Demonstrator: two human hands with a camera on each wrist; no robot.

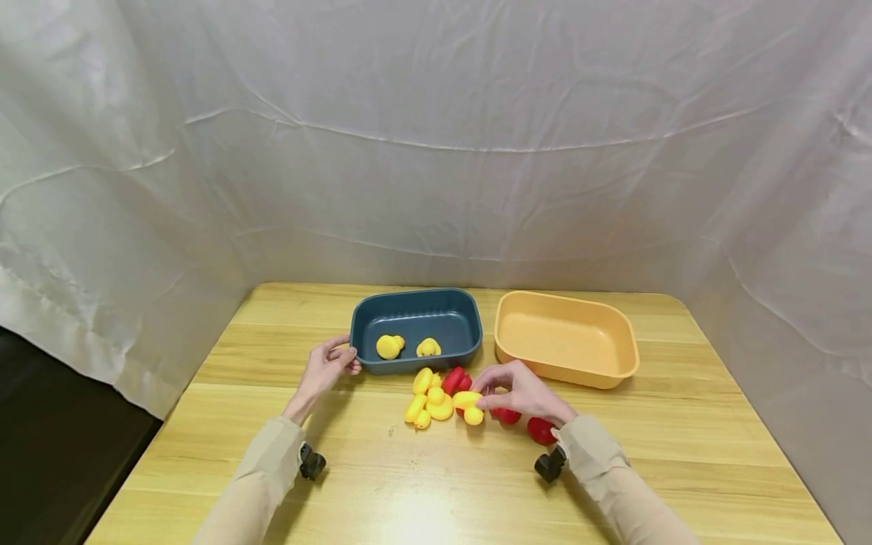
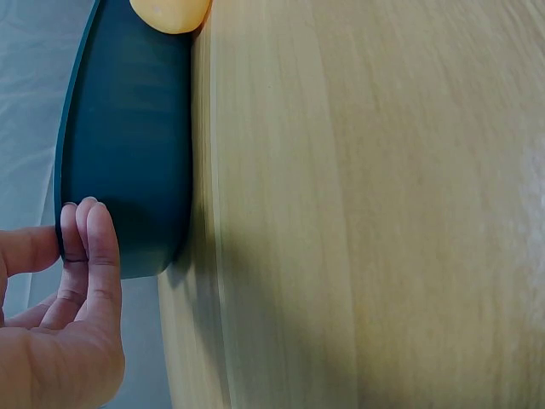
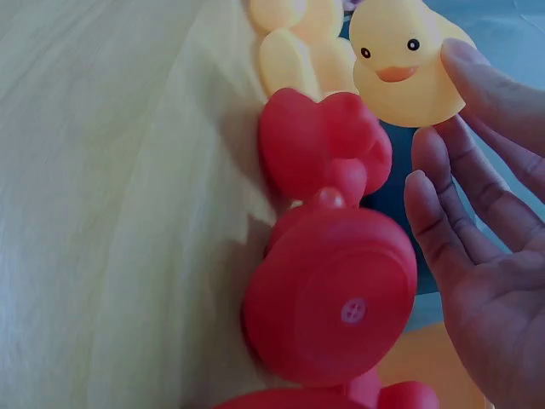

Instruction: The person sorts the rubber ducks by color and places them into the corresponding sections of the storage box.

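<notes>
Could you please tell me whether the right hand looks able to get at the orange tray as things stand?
Probably yes: the right hand is holding a yellow duck, but the orange tray sits close by and nothing visible blocks the way.

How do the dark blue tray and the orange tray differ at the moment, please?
The dark blue tray is dark in colour, while the orange tray is pale. Two yellow ducks lie in the dark blue tray; nothing shows in the orange tray. The left hand pinches the dark blue tray's rim; neither hand holds the orange tray. Both are open-topped with rounded corners.
</notes>
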